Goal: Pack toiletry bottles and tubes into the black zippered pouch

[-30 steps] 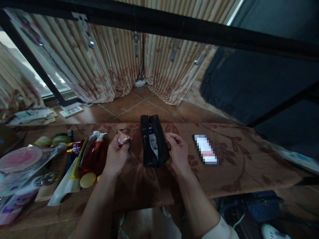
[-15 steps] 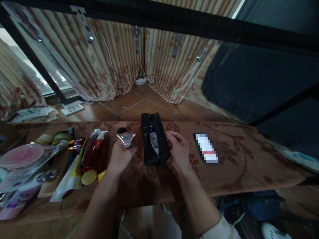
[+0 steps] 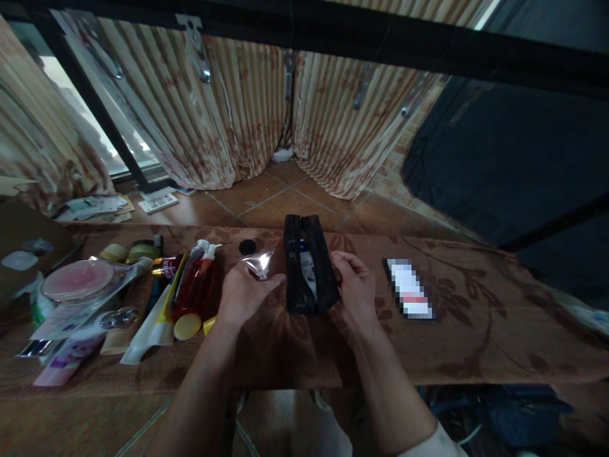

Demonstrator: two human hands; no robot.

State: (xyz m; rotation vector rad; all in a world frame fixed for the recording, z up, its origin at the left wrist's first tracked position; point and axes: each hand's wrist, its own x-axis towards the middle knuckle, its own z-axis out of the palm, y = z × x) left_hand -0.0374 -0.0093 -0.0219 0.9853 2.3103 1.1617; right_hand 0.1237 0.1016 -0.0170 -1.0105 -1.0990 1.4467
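In my left hand (image 3: 242, 295) is a silver tube (image 3: 259, 261) with a flat, shiny end pointing up; its lower part is hidden by the fingers. The thumb stretches toward a black zip pouch (image 3: 326, 279) standing on the cloth-covered table. Through the pouch's unzipped top a white and blue tube (image 3: 307, 266) shows inside. My right hand (image 3: 356, 285) has its fingers closed on the pouch's right side. Just behind the silver tube lies a round black lid (image 3: 247, 247).
Left of my left hand are a red pump bottle (image 3: 195, 289), a yellow-and-white tube (image 3: 155, 320), a round yellow cap (image 3: 187, 326) and a pink round container (image 3: 78, 280) among several toiletries. A phone (image 3: 410, 289) lies to the right. A dark metal bar (image 3: 333, 38) crosses above.
The view has shifted left, so everything sits further right. My left hand has turned, tilting the silver tube, and its thumb is now stretched toward the pouch. My right hand stays at the pouch.
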